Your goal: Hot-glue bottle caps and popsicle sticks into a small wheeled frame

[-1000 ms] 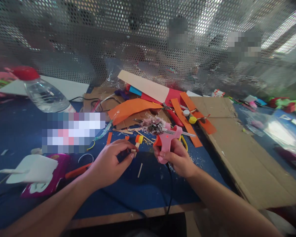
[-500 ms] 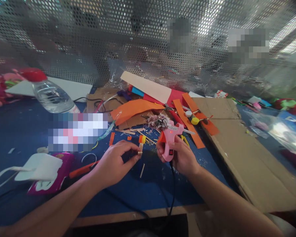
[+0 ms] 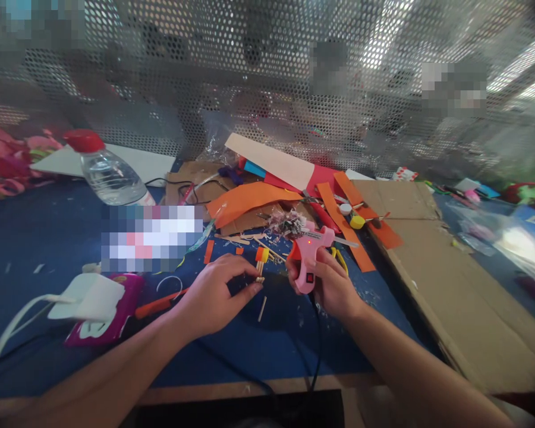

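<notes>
Toward the front of the blue tabletop point(image 3: 245, 365), a dark cord point(image 3: 320, 339) trails up to the pink glue gun point(image 3: 310, 255), and a loose stick point(image 3: 262, 309) lies flat. The left hand point(image 3: 214, 291) has thumb and forefinger drawn nearly together, pinching the lower end of a small stick bundle point(image 3: 260, 269) with an orange-and-yellow top — likely light, stiff and easy to snap or pull apart, so the bare stick end seems a sensible hold. The right hand point(image 3: 333, 280) is wrapped around the glue gun's handle, apart from the bundle; the gun looks like hard, light plastic, best held by that handle, clear of the nozzle end — probably hot — where a shaggy grey clump point(image 3: 288, 223) sits. Farther back lie wood scraps point(image 3: 232, 239), then a thin, bendable-looking orange sheet point(image 3: 249, 197), and behind them a perforated screen point(image 3: 267, 77).
</notes>
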The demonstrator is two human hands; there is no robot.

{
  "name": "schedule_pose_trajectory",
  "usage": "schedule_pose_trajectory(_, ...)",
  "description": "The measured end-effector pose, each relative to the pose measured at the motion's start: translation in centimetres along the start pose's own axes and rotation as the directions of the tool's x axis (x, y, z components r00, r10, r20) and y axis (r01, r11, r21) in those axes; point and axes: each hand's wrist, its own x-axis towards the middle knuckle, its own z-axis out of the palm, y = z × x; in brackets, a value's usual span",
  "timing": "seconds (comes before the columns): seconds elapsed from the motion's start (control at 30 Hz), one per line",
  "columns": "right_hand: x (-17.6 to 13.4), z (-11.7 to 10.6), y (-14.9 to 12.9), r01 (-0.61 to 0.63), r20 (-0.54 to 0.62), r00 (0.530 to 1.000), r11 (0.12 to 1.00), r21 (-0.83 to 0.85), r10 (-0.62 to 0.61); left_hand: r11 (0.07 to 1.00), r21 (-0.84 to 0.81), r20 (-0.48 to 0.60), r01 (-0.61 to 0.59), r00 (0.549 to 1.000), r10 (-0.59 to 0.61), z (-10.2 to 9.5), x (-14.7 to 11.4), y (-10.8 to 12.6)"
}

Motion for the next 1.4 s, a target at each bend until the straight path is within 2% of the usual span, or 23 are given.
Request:
schedule_pose_trajectory(0.1, -0.1, 0.0, 0.2, 0.016, -0.035, 0.999, 1.0, -0.007, -0.016, 1.0, 0.003, -0.013, -0.016, 1.0, 0.016, 0.0, 0.0, 0.0)
schedule_pose_trajectory(0.43, 0.1, 0.2, 0.0, 0.064, -0.034, 0.997, 0.998, -0.026, -0.065, 0.997, -0.032, -0.09, -0.076, 0.993, 0.073, -0.4, -0.1, 0.7)
schedule_pose_trajectory(0.63, 0.0, 0.4, -0.5, 0.022, -0.005, 1.0, 1.0, -0.008, -0.022, 0.995, -0.024, -0.116, -0.1, 0.988, 0.097, -0.6, -0.2, 0.8)
schedule_pose_trajectory(1.0, 0.1, 0.4, -0.8, -0.003, 0.043, 0.999, 1.0, 0.014, 0.003, 0.999, -0.024, -0.039, -0.043, 0.998, 0.042, -0.1, 0.0, 0.2)
schedule_pose_trajectory(1.13, 0.2, 0.3, -0.7, -0.008, 0.039, 0.999, 0.999, -0.033, 0.009, 1.0, -0.001, -0.027, -0.027, 0.999, 0.027, -0.1, 0.0, 0.3)
schedule_pose_trajectory(1.4, 0.4, 0.1, -0.4, -0.029, 0.042, 0.999, 0.999, -0.04, 0.03, 0.997, -0.039, -0.017, -0.062, 0.998, 0.061, 0.0, 0.1, 0.1)
